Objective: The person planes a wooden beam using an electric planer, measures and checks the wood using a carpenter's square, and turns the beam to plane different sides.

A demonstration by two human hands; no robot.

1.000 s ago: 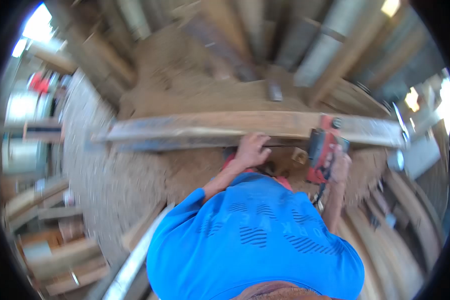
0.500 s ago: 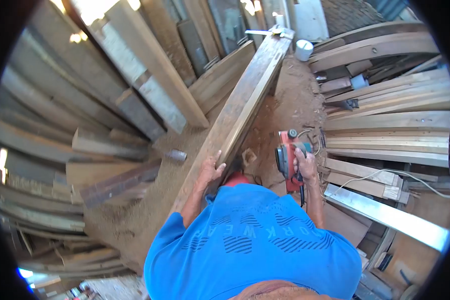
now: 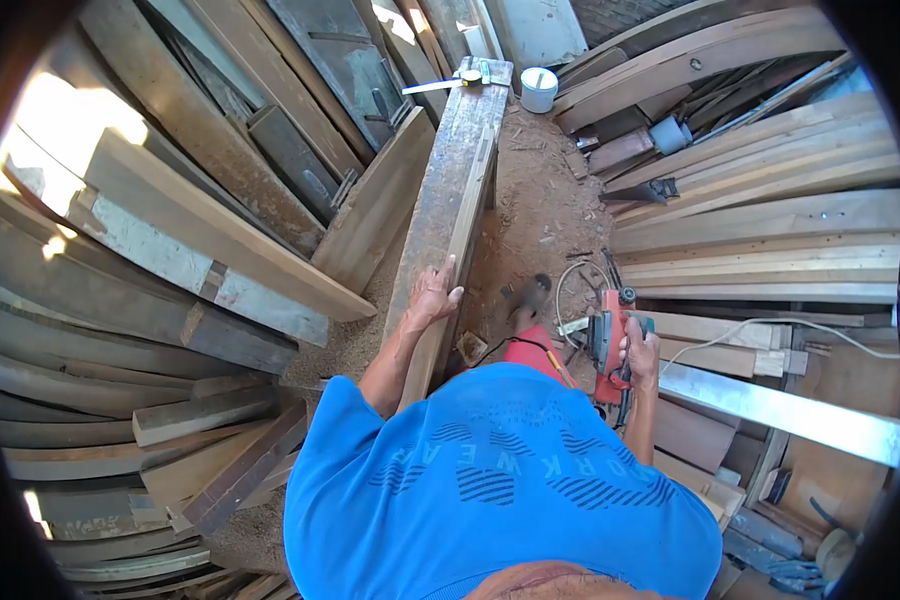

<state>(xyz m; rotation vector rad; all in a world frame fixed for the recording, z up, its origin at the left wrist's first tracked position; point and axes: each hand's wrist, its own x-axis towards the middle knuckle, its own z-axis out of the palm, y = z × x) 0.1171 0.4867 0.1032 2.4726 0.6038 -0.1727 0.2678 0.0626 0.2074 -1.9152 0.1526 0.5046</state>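
My left hand (image 3: 433, 295) rests on a long narrow strip of wood (image 3: 464, 215), with the thumb apart from the fingers. This strip lies lengthwise along the right side of a worn plank bench (image 3: 458, 115). Off to the right of the bench, my right hand (image 3: 641, 352) is closed around the handle of a red electric planer (image 3: 608, 335). The planer is held in the air, apart from the strip. A tape measure (image 3: 470, 77) and a small metal-looking tool (image 3: 486, 72) sit at the bench's far end.
Stacked boards (image 3: 760, 250) line the right side, with a handsaw (image 3: 648, 191) on them. Many planks (image 3: 230, 210) lean at the left. A white bucket (image 3: 539, 90) stands beside the bench's far end. Shavings (image 3: 545, 190) cover the ground, and a cable (image 3: 575, 270) loops near the planer.
The view has turned, so the bench appears further left and more upright. My left hand stays on the wood. The planer stays in my right hand, and a foot now shows, blurred, beside the bench.
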